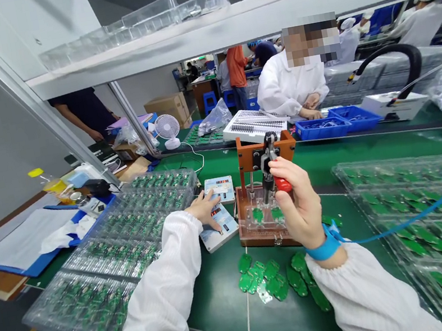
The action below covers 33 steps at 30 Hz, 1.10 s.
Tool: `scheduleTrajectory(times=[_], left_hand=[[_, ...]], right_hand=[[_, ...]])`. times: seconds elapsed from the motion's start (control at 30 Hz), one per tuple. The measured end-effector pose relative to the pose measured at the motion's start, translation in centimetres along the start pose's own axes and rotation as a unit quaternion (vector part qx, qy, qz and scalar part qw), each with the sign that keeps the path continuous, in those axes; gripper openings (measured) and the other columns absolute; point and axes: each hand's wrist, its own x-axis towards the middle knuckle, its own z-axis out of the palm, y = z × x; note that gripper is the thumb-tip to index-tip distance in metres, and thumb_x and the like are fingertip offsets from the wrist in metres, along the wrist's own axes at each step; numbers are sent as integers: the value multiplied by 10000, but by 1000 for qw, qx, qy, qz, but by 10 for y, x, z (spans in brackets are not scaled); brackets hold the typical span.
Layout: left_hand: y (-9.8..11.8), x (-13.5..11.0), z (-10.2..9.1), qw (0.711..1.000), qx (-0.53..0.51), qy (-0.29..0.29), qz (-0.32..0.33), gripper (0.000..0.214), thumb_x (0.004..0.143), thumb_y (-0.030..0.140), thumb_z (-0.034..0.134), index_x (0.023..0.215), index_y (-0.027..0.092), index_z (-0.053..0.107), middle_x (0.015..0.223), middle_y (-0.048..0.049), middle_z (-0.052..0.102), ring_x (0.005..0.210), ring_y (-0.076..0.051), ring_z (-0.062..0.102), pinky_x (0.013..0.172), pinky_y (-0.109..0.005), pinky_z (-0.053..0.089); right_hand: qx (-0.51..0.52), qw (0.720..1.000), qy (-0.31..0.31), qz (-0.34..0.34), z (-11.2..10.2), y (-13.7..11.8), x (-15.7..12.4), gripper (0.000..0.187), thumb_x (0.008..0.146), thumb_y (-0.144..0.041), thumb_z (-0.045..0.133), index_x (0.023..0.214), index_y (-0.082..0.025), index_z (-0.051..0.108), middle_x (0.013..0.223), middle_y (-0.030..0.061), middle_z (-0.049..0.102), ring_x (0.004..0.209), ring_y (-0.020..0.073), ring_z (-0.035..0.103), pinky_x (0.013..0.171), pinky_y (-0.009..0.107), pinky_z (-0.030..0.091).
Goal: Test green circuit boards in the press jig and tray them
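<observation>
My right hand (301,202) is wrapped round the red handle (282,183) of a toggle clamp on a brown test fixture (254,234). Under the clamp, green circuit boards (257,215) sit in the clear plate of the fixture. My left hand (206,209) lies with fingers spread over two white meter boxes with red digit displays; it touches the nearer box (221,234), while the farther box (220,187) is just beyond the fingers. In front of the fixture lies a loose pile of green circuit boards (273,279). A blue wrist strap (325,247) circles my right wrist.
Clear trays of boards stand at left (132,244) and right (406,195). A blue cord (425,207) runs from my wrist strap to the right. Behind are a small white fan (168,129), blue bins (321,129) and a co-worker (292,81) in white. A shelf (221,20) spans overhead.
</observation>
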Motion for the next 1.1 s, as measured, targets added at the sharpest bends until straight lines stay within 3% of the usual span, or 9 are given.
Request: scheduleTrajectory(times=[0.1,0.2,0.23,0.3,0.5,0.7,0.87,1.0,1.1], left_hand=[[12,-18,9,985,-87,149,28,912,653,424,842,1453,219,454,1682,-169,235,1556,-431,146,1233,-571,215],[45,-38,33,880,-242,395,107,171,898,310,621,1021,206,562,1236,-125,654,1230,-262,589,1035,-396,469],[59,-43,43,836,-286,452,123,132,938,300,572,856,218,509,984,-72,674,975,-210,654,870,-343,517],[86,-50,66,790,-310,504,162,344,980,280,522,677,231,368,681,6,539,658,-147,565,661,-285,467],[128,-51,116,793,-213,477,314,386,944,167,481,598,231,321,560,13,459,512,-131,445,507,-288,337],[128,-51,117,785,-269,456,321,393,955,166,503,618,232,311,621,-10,566,579,-130,533,544,-278,406],[126,-53,115,764,-287,480,321,396,960,153,525,629,225,320,600,9,557,552,-113,524,530,-262,392],[123,-53,114,749,-293,501,320,396,959,129,551,637,218,337,596,26,522,542,-102,514,518,-248,374],[121,-54,112,736,-301,518,315,350,948,106,580,673,213,392,637,27,537,574,-103,531,541,-238,405]], right_hand=[[-2,1000,-6,0,0,1,-1,333,1017,-289,504,1342,-290,576,1356,77,639,1377,296,533,1157,574,444],[-1,1000,1,-1,2,2,-2,341,1029,-320,487,1360,-297,565,1357,76,633,1379,294,528,1158,567,444],[-4,1000,6,-3,3,3,-3,344,1035,-337,474,1365,-300,561,1356,77,632,1378,295,528,1157,567,446],[-14,1000,17,-9,6,4,-4,358,1044,-376,440,1377,-302,550,1351,82,630,1373,301,531,1154,575,446],[-50,998,34,-24,14,14,-10,401,1057,-409,358,1425,-309,482,1363,103,606,1384,307,523,1106,591,494],[-92,990,79,-74,11,9,1,372,1066,-439,358,1331,-289,573,1177,98,679,1209,296,626,985,533,562],[-42,993,105,-29,0,-9,81,331,1065,-466,416,1227,-254,612,904,37,671,835,186,690,821,389,579],[1,998,-26,55,0,25,159,495,1039,-599,360,1239,-221,609,815,-8,657,727,122,680,752,299,554],[-24,988,-105,113,-2,63,178,603,998,-659,396,1043,-148,713,845,25,710,864,166,696,878,344,546]])
